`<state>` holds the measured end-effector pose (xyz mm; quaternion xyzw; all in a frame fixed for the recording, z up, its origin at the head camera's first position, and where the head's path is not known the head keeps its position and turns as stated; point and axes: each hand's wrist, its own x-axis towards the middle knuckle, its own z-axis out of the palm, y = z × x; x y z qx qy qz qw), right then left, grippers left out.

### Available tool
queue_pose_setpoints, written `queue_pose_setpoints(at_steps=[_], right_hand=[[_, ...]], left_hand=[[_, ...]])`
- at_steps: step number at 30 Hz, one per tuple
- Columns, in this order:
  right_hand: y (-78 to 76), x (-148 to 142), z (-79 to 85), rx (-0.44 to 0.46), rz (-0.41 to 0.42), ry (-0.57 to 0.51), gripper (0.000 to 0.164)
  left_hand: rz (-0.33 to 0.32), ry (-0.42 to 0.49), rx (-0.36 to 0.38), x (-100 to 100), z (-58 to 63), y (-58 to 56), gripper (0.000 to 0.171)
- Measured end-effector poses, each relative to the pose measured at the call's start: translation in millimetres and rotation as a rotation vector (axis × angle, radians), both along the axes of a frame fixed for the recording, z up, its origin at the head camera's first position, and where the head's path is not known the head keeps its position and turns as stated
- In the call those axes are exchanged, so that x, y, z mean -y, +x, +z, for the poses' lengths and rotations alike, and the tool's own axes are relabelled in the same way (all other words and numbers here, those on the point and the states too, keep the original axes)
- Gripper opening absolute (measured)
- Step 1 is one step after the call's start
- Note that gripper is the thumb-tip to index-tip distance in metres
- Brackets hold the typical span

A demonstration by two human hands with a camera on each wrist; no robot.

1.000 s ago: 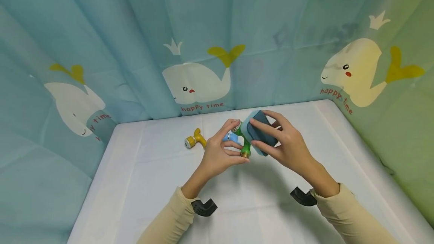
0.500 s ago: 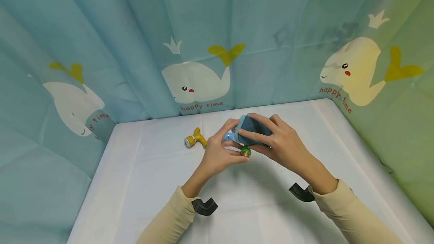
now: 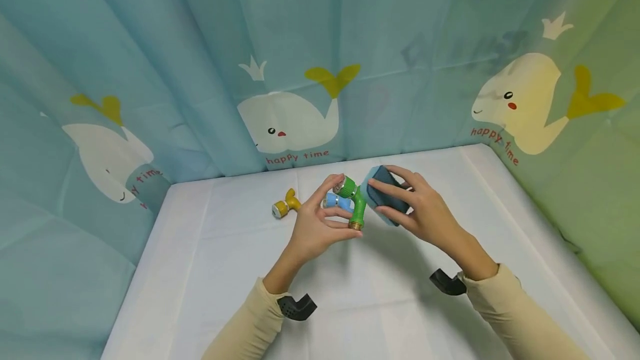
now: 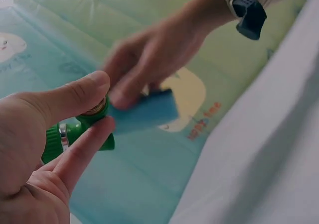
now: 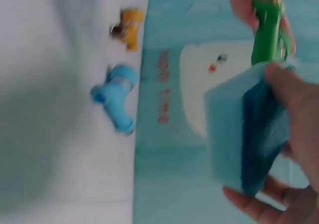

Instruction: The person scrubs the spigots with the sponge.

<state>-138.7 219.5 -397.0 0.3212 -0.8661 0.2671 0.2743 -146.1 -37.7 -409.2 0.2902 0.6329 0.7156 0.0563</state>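
Over the table, my left hand [image 3: 314, 224] holds a green tap [image 3: 359, 207] between thumb and fingers. The tap has a ribbed knob at its upper end and a brass threaded end at the bottom. My right hand [image 3: 425, 210] grips a two-layer scouring sponge [image 3: 387, 193], light blue foam with a darker blue pad. In the head view the sponge's foam side is right beside the tap. The right wrist view shows the foam [image 5: 224, 129] close below the tap [image 5: 266, 35]. In the left wrist view the right hand and sponge [image 4: 144, 112] are blurred.
A blue tap [image 5: 114, 94] and a yellow tap [image 3: 286, 204] lie on the white-covered table [image 3: 230, 260] behind the left hand. A blue-green curtain [image 3: 200, 99] with whale prints hangs along the back and sides.
The sponge moved left across the green tap, covering most of it, then back to the right. The green tap now stands uncovered and turned, with its knob toward the left.
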Motion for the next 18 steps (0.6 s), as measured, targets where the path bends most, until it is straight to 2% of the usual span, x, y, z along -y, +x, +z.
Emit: queue_pose_setpoints(at_steps=[3,7,9,15,18], right_hand=[[-0.7,1,-5.4,-0.035,-0.027,-0.057,0.05],[6.9,10,-6.5,-0.028,0.069,-0.108,0.049],[7.3,12,-6.3,-0.026,0.083,-0.106,0.051],[-6.8,3,-11.6,-0.051,-0.055,-0.062,0.05],[-1.9,8,-12.2,-0.068,-0.027,-0.104,0.05]], left_hand=[[0.002,0.005,0.047,2,-2.2,-0.7,0.103],[-0.014,0.026,0.068,3,-2.6,-1.8,0.101],[-0.026,0.051,0.076,4,-1.3,-1.9,0.1],[-0.011,0.078,0.114,6,-0.9,-3.0,0.097],[0.015,0.081,0.114,5,-3.7,-4.5,0.096]])
